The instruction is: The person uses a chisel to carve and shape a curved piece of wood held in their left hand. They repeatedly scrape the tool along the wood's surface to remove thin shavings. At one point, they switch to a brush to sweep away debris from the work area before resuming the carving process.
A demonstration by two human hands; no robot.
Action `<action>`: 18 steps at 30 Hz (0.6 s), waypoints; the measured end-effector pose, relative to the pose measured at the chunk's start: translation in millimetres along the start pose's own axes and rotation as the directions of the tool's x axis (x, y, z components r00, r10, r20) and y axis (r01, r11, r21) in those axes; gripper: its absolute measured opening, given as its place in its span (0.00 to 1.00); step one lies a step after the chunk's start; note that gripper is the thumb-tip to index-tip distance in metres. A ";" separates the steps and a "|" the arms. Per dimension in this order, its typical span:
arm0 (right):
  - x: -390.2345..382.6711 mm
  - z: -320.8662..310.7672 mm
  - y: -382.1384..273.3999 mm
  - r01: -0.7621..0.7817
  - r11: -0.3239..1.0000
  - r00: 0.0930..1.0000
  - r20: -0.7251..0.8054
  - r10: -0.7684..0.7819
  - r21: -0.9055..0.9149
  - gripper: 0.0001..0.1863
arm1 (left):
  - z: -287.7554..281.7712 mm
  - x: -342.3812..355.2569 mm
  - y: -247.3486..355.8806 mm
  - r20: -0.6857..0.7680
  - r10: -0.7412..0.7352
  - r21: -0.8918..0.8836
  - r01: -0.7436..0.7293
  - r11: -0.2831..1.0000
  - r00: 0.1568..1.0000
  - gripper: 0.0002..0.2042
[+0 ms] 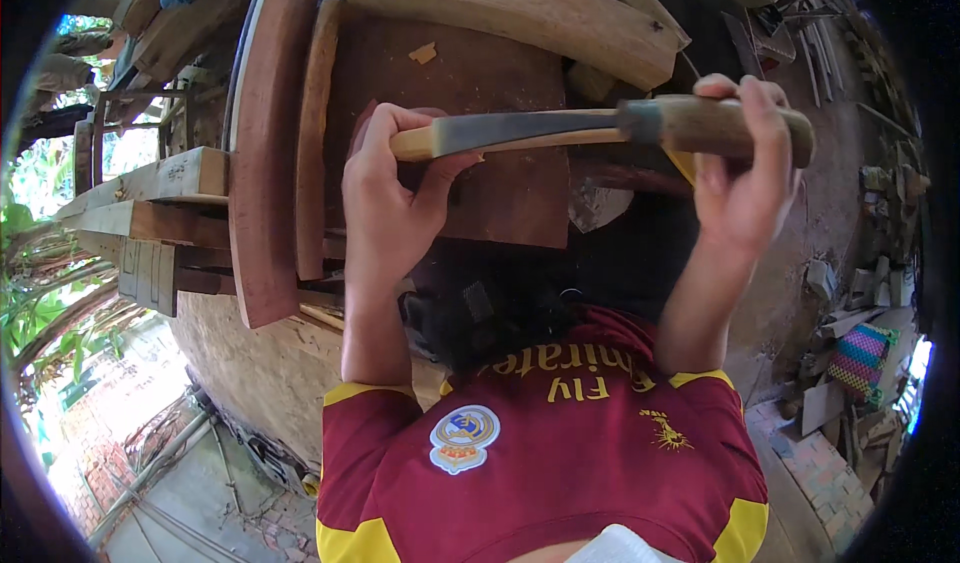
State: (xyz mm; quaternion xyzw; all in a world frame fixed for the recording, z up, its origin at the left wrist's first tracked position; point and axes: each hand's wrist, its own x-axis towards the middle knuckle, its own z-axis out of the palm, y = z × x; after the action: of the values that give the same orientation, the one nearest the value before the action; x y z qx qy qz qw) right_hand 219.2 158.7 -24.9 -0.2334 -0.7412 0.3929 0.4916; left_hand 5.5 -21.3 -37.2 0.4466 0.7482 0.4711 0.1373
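My right hand [745, 178] is closed round the wooden handle of a chisel [700, 128], over the brown board in front of me. The chisel's dark blade points left and widens toward its tip. A slim pale wooden strip [412, 145] lies along the blade, partly hidden behind it. My left hand [390, 203] pinches the strip's left end between thumb and fingers, close to the blade's tip. Some of the left fingers are hidden behind the strip.
Below my hands lies a reddish-brown board [400, 73] with a wood chip [423, 54] on it. A thick curved timber [510, 8] borders its far side; another curved timber [265, 153] stands left, beside squared beams [160, 185]. A multicoloured woven item [862, 363] is far right.
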 end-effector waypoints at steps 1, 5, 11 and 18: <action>0.5 2.8 -8.2 -0.094 0.985 0.995 0.001 0.095 0.146 0.28 | -1.0 1.6 -0.2 0.007 -0.014 0.004 0.014 1.000 1.000 0.13; 10.9 -14.0 -25.7 -0.286 0.812 0.940 -0.016 0.341 0.509 0.15 | 0.5 5.6 1.2 0.011 0.060 0.005 -0.061 0.998 0.998 0.13; 12.9 -0.1 -24.1 -0.302 0.790 0.906 -0.096 0.411 0.533 0.08 | 5.9 5.1 0.6 -0.034 0.054 -0.037 -0.055 0.998 0.998 0.13; 14.8 1.6 -25.5 -0.351 0.762 0.889 -0.062 0.454 0.544 0.10 | 4.1 5.6 0.3 -0.043 0.049 -0.054 -0.052 0.997 0.998 0.13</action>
State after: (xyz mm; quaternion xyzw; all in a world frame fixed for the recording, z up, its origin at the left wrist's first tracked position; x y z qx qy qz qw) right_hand 212.7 154.1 3.6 -0.2828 -0.4891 0.6500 0.5081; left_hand 5.0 -14.4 -37.9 0.4516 0.7261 0.5039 0.1221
